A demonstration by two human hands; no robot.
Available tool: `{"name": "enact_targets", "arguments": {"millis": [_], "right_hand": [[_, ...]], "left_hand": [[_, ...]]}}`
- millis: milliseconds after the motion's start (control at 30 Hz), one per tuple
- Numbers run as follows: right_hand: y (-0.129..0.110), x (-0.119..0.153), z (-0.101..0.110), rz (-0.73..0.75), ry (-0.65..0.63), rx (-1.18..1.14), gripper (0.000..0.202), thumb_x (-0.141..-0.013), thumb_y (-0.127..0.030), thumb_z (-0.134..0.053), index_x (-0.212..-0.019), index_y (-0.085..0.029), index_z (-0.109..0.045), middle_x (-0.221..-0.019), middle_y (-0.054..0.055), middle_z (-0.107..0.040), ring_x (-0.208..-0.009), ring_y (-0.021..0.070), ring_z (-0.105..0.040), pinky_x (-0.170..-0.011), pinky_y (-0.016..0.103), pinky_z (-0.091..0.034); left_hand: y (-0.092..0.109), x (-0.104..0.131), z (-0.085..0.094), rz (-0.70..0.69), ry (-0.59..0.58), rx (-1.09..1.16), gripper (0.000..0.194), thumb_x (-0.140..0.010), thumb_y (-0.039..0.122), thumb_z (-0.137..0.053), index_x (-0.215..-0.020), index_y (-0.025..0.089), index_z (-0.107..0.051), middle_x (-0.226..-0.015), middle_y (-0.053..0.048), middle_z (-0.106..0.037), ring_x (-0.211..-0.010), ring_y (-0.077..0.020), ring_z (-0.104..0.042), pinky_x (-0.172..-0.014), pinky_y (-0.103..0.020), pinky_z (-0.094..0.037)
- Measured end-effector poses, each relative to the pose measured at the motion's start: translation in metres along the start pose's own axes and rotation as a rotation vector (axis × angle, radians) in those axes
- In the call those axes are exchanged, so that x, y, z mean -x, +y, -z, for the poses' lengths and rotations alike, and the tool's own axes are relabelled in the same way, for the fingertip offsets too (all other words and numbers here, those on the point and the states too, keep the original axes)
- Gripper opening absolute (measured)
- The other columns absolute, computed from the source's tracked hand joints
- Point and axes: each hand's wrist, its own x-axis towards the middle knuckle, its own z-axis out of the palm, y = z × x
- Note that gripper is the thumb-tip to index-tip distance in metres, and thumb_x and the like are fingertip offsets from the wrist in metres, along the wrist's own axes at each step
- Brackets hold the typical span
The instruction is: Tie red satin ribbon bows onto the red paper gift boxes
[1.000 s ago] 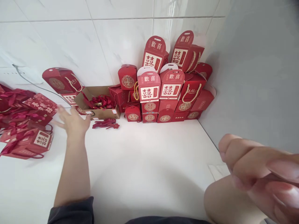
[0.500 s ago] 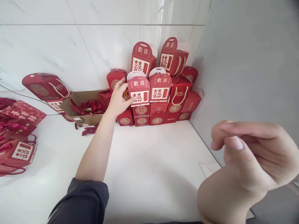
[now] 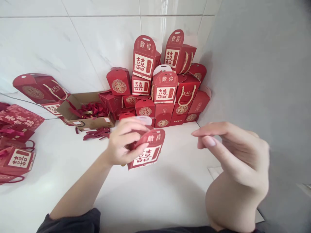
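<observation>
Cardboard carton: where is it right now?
In the head view, left of centre: the carton stands by the tiled wall, just left of the stacked red boxes and beyond the left hand.

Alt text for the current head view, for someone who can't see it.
A person's left hand holds a red gift box over a white surface, while the curled right hand holds nothing visible. Behind, stacked red boxes stand by a tiled wall, beside a cardboard box containing red ribbons.
</observation>
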Motion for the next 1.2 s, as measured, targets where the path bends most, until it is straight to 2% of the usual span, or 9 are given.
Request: {"name": "enact_targets", "arguments": {"millis": [133, 267, 433, 567, 733, 900, 1067, 1133, 1200], "right_hand": [[0.019, -0.011, -0.013, -0.063, -0.364, 0.058, 0.014, -0.095, -0.025, -0.052, -0.095, -0.022, -0.065, -0.084, 0.001, -0.070, -0.073, 0.0141, -0.065, -0.066, 0.026, -0.049], [0.034, -0.014, -0.031, -0.078, -0.610, 0.109, 0.019, -0.096, -0.022, -0.047, -0.094, -0.021, -0.067, -0.088, 0.003, -0.072, -0.076, 0.0158, -0.065, -0.071, 0.028, -0.047], [0.041, -0.010, -0.052, -0.089, -0.839, 0.094, 0.025, -0.093, -0.014, -0.045, -0.092, -0.022, -0.068, -0.090, 0.002, -0.073, -0.081, 0.0178, -0.066, -0.075, 0.029, -0.046], [0.044, -0.010, -0.070, -0.097, -0.829, 0.078, 0.025, -0.092, -0.012, -0.042, -0.090, -0.021, -0.066, -0.091, 0.002, -0.072, -0.079, 0.0172, -0.065, -0.072, 0.028, -0.045], [0.052, -0.012, -0.094, -0.101, -0.853, -0.005, 0.023, -0.093, -0.011, -0.039, -0.096, -0.022, -0.060, -0.087, 0.001, -0.069, -0.072, 0.0148, -0.062, -0.068, 0.027, -0.044], [0.060, -0.010, -0.107, -0.062, -0.800, -0.002, 0.018, -0.092, -0.013, -0.040, -0.092, -0.022, -0.055, -0.093, 0.001, -0.065, -0.080, 0.0147, -0.060, -0.072, 0.027, -0.045], [0.059, -0.010, -0.108, -0.052, -0.675, -0.012, 0.012, -0.091, -0.013, -0.041, -0.092, -0.020, -0.051, -0.096, 0.003, -0.060, -0.079, 0.0147, -0.057, -0.070, 0.026, -0.045], [0.058, -0.011, -0.108, -0.064, -0.613, 0.025, 0.009, -0.091, -0.015, -0.043, -0.093, -0.020, -0.051, -0.096, 0.004, -0.059, -0.078, 0.0152, -0.056, -0.068, 0.026, -0.044], [0.058, -0.010, -0.109, -0.052, -0.654, 0.038, 0.011, -0.091, -0.014, -0.044, -0.093, -0.020, -0.053, -0.093, 0.003, -0.061, -0.075, 0.0142, -0.056, -0.066, 0.025, -0.043]], "left_hand": [[-0.010, 0.036, -0.032, 0.044, -0.206, 0.179, 0.006, -0.078, 0.019, -0.063, -0.072, 0.021, -0.061, -0.103, -0.007, -0.070, -0.106, -0.0245, -0.062, -0.091, -0.044, -0.054], [-0.012, 0.045, -0.045, 0.028, -0.464, 0.213, 0.004, -0.078, 0.020, -0.063, -0.078, 0.021, -0.066, -0.122, -0.008, -0.066, -0.124, -0.0273, -0.054, -0.103, -0.047, -0.047], [-0.006, 0.046, -0.051, -0.064, -0.498, 0.173, 0.028, -0.084, 0.022, -0.060, -0.111, 0.021, -0.064, -0.118, -0.007, -0.069, -0.119, -0.0239, -0.059, -0.108, -0.046, -0.044], [-0.005, 0.058, -0.058, -0.229, -0.457, -0.011, 0.013, -0.089, 0.020, -0.056, -0.096, 0.021, -0.067, -0.110, -0.006, -0.073, -0.106, -0.0194, -0.067, -0.101, -0.041, -0.051], [-0.003, 0.068, -0.062, -0.445, -0.282, -0.248, 0.013, -0.088, 0.016, -0.056, -0.082, 0.024, -0.065, -0.105, -0.001, -0.074, -0.101, -0.0155, -0.068, -0.090, -0.033, -0.056], [-0.008, 0.070, -0.064, -0.444, -0.161, -0.302, 0.013, -0.082, 0.012, -0.062, -0.078, 0.024, -0.063, -0.087, 0.001, -0.072, -0.086, -0.0144, -0.066, -0.087, -0.032, -0.055], [-0.017, 0.078, -0.070, -0.478, 0.039, -0.347, 0.010, -0.078, 0.016, -0.067, -0.076, 0.025, -0.062, -0.076, 0.003, -0.065, -0.078, -0.0120, -0.062, -0.072, -0.027, -0.053], [-0.020, 0.081, -0.072, -0.505, 0.070, -0.364, 0.010, -0.076, 0.019, -0.070, -0.075, 0.025, -0.062, -0.076, 0.003, -0.064, -0.076, -0.0114, -0.060, -0.069, -0.027, -0.052], [-0.022, 0.084, -0.074, -0.514, 0.072, -0.373, 0.010, -0.075, 0.020, -0.071, -0.075, 0.026, -0.062, -0.077, 0.003, -0.064, -0.077, -0.0114, -0.060, -0.069, -0.027, -0.052]]}}
